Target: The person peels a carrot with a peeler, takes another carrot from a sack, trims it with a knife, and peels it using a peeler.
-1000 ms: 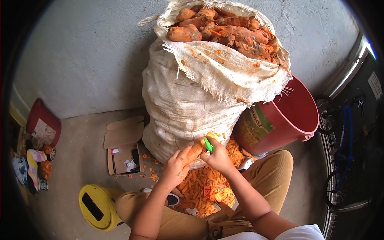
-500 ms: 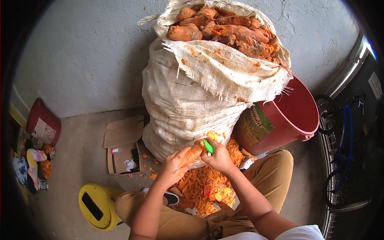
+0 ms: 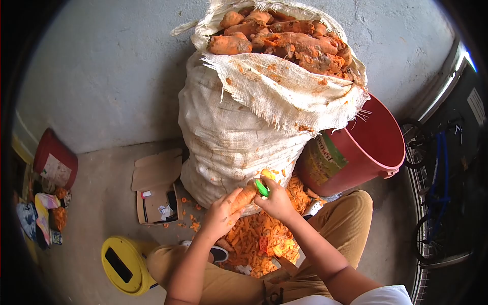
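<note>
An orange carrot (image 3: 245, 197) is gripped in my left hand (image 3: 220, 216), its far end pointing up and right. My right hand (image 3: 276, 201) is closed on a green-handled tool (image 3: 262, 188) at the carrot's far end; the tool's blade is hard to make out. Just beyond both hands stands a tall white woven sack (image 3: 229, 137), filled at its open top with dirty carrots (image 3: 300, 43). Below the hands a heap of orange peelings (image 3: 254, 239) lies on the floor between my legs.
A red bucket (image 3: 376, 133) leans right of the sack. On the left are an open cardboard box (image 3: 156, 206), a yellow-lidded bucket (image 3: 133, 262), a smaller red container (image 3: 56, 160) and coloured cloths (image 3: 43, 206). A blue bicycle frame (image 3: 441, 188) is at the right edge.
The green tool has shifted slightly along the carrot's far end. Both hands keep their hold and stay nearly in place. The view has tilted a little.
</note>
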Demonstrator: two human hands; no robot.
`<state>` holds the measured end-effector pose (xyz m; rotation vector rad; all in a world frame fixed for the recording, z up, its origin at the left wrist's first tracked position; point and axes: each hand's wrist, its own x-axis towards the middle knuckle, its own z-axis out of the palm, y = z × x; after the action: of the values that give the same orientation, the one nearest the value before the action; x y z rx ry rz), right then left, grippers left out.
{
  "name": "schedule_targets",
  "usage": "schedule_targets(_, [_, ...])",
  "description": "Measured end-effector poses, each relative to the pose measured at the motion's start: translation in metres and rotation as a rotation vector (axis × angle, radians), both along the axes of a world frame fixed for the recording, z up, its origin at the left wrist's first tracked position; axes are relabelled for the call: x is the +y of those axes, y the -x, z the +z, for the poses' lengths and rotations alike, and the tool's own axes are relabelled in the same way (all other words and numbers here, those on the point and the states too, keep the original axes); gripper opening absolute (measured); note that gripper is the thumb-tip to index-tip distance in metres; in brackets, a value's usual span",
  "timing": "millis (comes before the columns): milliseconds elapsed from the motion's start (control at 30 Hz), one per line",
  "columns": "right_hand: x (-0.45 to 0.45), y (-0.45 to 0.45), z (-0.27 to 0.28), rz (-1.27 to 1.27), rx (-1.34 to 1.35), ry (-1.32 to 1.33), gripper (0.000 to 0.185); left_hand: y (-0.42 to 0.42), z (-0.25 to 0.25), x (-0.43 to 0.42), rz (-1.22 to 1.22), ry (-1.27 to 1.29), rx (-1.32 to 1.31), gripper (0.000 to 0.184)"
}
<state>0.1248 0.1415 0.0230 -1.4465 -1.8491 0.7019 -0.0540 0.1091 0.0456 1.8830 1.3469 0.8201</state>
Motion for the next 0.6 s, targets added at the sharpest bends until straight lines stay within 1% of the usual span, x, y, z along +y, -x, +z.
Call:
schedule_targets(33, [-0.001, 0.0, -0.001, -0.014, 0.002, -0.003, 0.055, 0.0, 0.0, 0.0, -0.003, 0.003, 0.008, 0.049])
schedule_targets(133, [-0.007, 0.0, -0.002, -0.056, 0.064, 0.013, 0.056, 0.0, 0.003, -0.001, -0.013, -0.001, 0.013, 0.048])
schedule_targets(267, [-0.012, -0.001, 0.01, -0.065, 0.089, 0.154, 0.055, -0.002, 0.007, -0.004, -0.066, -0.06, -0.017, 0.047])
schedule_targets(333, [-0.011, 0.001, 0.011, -0.071, 0.096, 0.213, 0.055, -0.003, 0.002, -0.007, -0.047, -0.071, -0.064, 0.047])
schedule_targets(467, [-0.011, 0.002, 0.007, -0.059, 0.022, 0.05, 0.049, -0.001, 0.006, -0.008, -0.049, -0.068, -0.122, 0.048])
schedule_targets(533, [-0.011, 0.001, 0.008, -0.048, -0.027, -0.028, 0.045, 0.001, 0.003, -0.008, -0.061, -0.068, -0.101, 0.049])
schedule_targets(600, [-0.01, 0.001, 0.006, -0.043, -0.048, -0.003, 0.043, 0.003, 0.002, -0.008, -0.062, -0.072, -0.089, 0.049])
